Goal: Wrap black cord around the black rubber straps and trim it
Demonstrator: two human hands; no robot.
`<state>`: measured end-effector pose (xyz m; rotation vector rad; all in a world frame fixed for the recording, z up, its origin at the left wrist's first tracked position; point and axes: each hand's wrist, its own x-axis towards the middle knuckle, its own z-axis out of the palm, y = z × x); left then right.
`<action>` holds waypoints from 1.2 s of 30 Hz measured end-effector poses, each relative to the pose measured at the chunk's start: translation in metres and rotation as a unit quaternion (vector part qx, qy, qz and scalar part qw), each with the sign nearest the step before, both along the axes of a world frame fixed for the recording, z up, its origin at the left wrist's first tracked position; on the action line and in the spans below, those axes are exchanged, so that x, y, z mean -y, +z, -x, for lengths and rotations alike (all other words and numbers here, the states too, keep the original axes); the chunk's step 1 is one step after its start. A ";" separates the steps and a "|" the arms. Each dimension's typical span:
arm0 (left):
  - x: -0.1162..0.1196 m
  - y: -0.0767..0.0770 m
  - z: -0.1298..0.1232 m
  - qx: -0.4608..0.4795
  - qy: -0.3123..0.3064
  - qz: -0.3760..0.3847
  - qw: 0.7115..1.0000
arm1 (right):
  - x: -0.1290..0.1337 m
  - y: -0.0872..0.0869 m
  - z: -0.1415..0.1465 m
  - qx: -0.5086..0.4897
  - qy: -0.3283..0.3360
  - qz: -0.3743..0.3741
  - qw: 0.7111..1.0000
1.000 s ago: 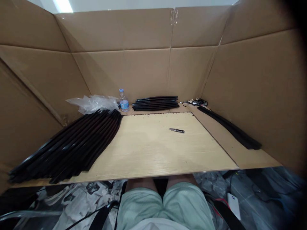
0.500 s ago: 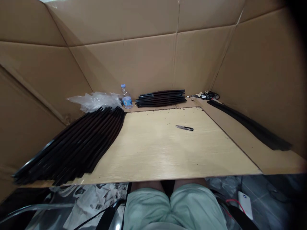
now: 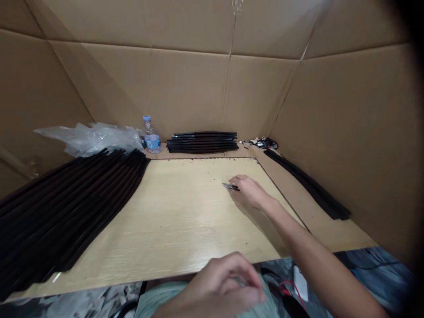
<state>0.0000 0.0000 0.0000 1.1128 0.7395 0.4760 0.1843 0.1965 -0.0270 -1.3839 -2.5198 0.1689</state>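
Small metal thread snips (image 3: 230, 187) lie on the pale board (image 3: 179, 212), right of its middle. My right hand (image 3: 248, 190) reaches in from the right, its fingertips at the handle end of the snips; whether the fingers have closed on them cannot be made out. Near the front edge of the board, above my lap, is my left hand (image 3: 225, 282), fingers curled and partly smeared, with nothing visible in it. A wide fan of long black strips (image 3: 76, 203) covers the left side of the board.
At the back stand a water bottle (image 3: 153, 139) and a stack of black strips (image 3: 202, 142), with clear plastic bags (image 3: 99, 139) to the left. Dark cords (image 3: 265, 143) and more black strips (image 3: 308, 185) lie right. Cardboard walls (image 3: 185, 88) surround the table.
Both my hands have come into view, the right one reaching the snips. The view has turned to the right, so the things on the table appear further left.
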 end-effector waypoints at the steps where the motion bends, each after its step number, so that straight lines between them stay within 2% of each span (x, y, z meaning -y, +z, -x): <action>1: -0.014 -0.010 -0.014 0.009 -0.033 0.010 0.999 | -0.007 -0.005 0.005 0.013 -0.005 0.023 1.000; 4: -0.056 -0.053 -0.054 0.028 -0.153 0.084 0.984 | -0.027 -0.016 0.012 0.019 -0.023 0.062 0.998; 6: -0.082 -0.079 -0.070 0.038 -0.186 0.133 0.973 | -0.037 -0.021 0.011 -0.017 -0.033 0.068 0.997; 7: -0.094 -0.086 -0.072 0.048 -0.227 0.155 0.960 | -0.041 -0.024 0.009 -0.057 -0.039 0.065 0.995; 8: -0.106 -0.090 -0.071 0.067 -0.246 0.166 0.953 | -0.045 -0.027 0.006 -0.113 -0.050 0.057 0.991; 10: -0.130 -0.084 -0.060 0.104 -0.267 0.176 0.942 | -0.052 -0.033 -0.003 -0.244 -0.093 0.045 0.964; 13: -0.176 -0.055 -0.030 0.082 -0.224 0.139 0.961 | -0.062 -0.043 -0.023 -0.389 -0.180 0.042 0.903; 14: -0.195 -0.044 -0.018 0.039 -0.165 0.089 0.981 | -0.065 -0.045 -0.030 -0.424 -0.201 0.033 0.883; 15: -0.215 -0.034 -0.006 -0.003 -0.011 0.001 1.000 | -0.067 -0.047 -0.038 -0.456 -0.222 0.019 0.862; 16: -0.235 -0.024 0.007 -0.039 0.206 -0.097 0.973 | -0.068 -0.049 -0.044 -0.486 -0.242 0.007 0.840; 18: -0.271 -0.010 0.031 -0.043 0.364 -0.171 0.915 | -0.069 -0.051 -0.054 -0.533 -0.267 0.005 0.803; 19: -0.284 -0.005 0.041 -0.037 0.463 -0.233 0.854 | -0.068 -0.052 -0.057 -0.545 -0.271 0.015 0.793; 20: -0.292 -0.001 0.050 -0.029 0.506 -0.275 0.817 | -0.068 -0.052 -0.059 -0.543 -0.273 0.029 0.794; 21: -0.296 0.002 0.057 -0.014 0.508 -0.296 0.809 | -0.067 -0.052 -0.059 -0.527 -0.274 0.044 0.803; 22: -0.296 0.003 0.061 0.006 0.492 -0.306 0.815 | -0.066 -0.052 -0.059 -0.498 -0.276 0.058 0.820; 25: -0.275 -0.001 0.066 0.042 0.392 -0.297 0.870 | -0.064 -0.052 -0.057 -0.386 -0.292 0.085 0.871; 27: -0.253 -0.011 0.066 0.014 0.359 -0.309 0.881 | -0.063 -0.053 -0.057 -0.329 -0.319 0.093 0.884; 30: -0.223 -0.036 0.069 -0.080 0.323 -0.371 0.867 | -0.064 -0.059 -0.058 -0.269 -0.352 0.077 0.893; 33: -0.204 -0.061 0.074 -0.183 0.269 -0.470 0.820 | -0.068 -0.067 -0.060 -0.224 -0.342 0.053 0.911; 35: -0.198 -0.072 0.077 -0.214 0.260 -0.480 0.810 | -0.069 -0.070 -0.062 -0.205 -0.334 0.050 0.919; 36: -0.197 -0.075 0.078 -0.218 0.264 -0.470 0.813 | -0.069 -0.069 -0.062 -0.199 -0.332 0.051 0.921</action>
